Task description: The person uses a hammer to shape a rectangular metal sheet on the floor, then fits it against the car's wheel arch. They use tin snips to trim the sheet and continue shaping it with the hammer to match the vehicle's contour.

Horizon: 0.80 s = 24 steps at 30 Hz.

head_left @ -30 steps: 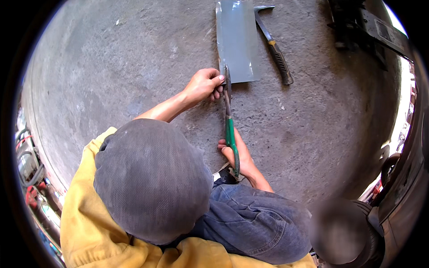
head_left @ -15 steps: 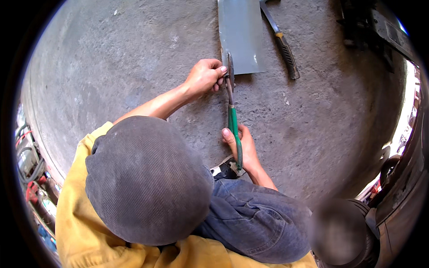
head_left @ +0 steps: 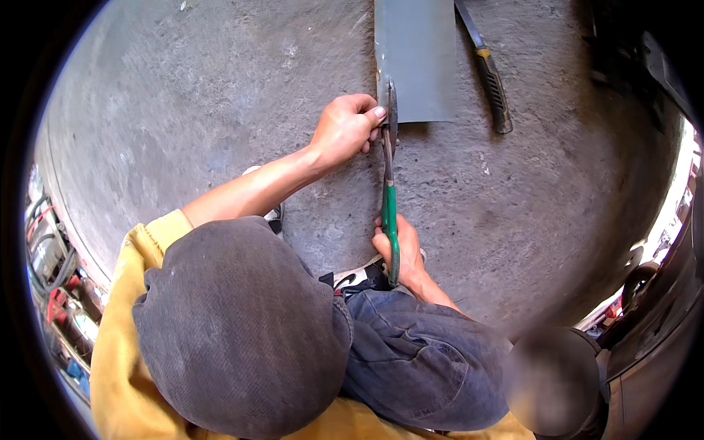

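Observation:
A flat grey sheet of metal (head_left: 422,66) lies at the top of the view, its near edge casting a shadow on the floor. Green-handled tin snips (head_left: 390,198) point away from me, their dark blades on the sheet's left margin. My right hand (head_left: 402,246) is closed round the green handles, the fingers partly hidden behind them. At the near left corner of the sheet, just left of the blades, my left hand (head_left: 348,128) pinches the sheet's edge between thumb and fingers.
A tool with a black and yellow handle (head_left: 493,88) lies right of the sheet on the rough concrete floor (head_left: 183,132). Rounded dark grey cloth (head_left: 242,323) and blue-grey trousers (head_left: 425,352) fill the foreground. Hoses (head_left: 62,271) run along the left rim; dark machinery (head_left: 623,66) stands far right.
The whole view has shifted, so sheet and tools appear farther right. My right fingers look more wrapped round the snips' handles. My left hand keeps its pinch.

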### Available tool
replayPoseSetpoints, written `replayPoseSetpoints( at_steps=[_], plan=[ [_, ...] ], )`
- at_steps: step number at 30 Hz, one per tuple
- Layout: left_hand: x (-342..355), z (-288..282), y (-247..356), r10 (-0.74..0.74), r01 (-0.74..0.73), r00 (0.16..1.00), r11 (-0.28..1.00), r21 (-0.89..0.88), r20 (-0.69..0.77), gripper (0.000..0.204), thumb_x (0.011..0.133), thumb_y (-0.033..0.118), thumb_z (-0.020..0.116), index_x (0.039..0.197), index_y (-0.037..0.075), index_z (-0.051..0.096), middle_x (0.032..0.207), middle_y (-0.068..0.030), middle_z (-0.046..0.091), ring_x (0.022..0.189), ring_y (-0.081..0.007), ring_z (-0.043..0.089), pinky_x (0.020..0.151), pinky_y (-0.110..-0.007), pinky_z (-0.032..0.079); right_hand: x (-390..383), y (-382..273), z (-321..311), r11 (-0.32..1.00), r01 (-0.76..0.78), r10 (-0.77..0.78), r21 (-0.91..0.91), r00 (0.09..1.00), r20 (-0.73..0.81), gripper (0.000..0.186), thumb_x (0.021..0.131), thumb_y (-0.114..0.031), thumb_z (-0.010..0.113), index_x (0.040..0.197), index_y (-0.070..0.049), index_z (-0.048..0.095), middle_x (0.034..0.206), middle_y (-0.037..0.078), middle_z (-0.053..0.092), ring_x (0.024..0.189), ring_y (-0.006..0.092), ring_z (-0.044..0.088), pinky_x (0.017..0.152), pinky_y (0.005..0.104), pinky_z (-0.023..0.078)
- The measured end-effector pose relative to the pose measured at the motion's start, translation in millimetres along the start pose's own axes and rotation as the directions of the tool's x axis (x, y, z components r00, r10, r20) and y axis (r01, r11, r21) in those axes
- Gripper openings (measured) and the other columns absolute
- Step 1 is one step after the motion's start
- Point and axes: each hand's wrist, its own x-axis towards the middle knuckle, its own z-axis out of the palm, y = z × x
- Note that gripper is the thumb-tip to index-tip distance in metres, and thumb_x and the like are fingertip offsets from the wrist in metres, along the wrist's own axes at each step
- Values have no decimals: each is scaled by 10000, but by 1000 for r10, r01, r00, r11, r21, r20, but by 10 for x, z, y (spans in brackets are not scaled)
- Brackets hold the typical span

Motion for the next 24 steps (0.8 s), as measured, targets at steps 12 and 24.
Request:
replayPoseSetpoints(
  at_steps=[12,24],
  plan=[
    [80,13,33,-32,31,999,999,16,38,240,934,189,512,746,42,540,605,4,510,496,-67,469,462,-224,391,121,164,91,991,134,-130,19,982,-134,239,665,-159,612,798,39,585,630,145,586,589,187,565,583,333,459],
    [256,-209,105,-53,48,985,998,38,162,282,953,220,490,954,-53,560,762,-104,626,618,-163,635,530,-275,527,95,40,-31,1000,-12,13,12,999,-35,483,816,-395,642,924,70,576,748,168,635,728,276,630,670,381,479]
  ],
)
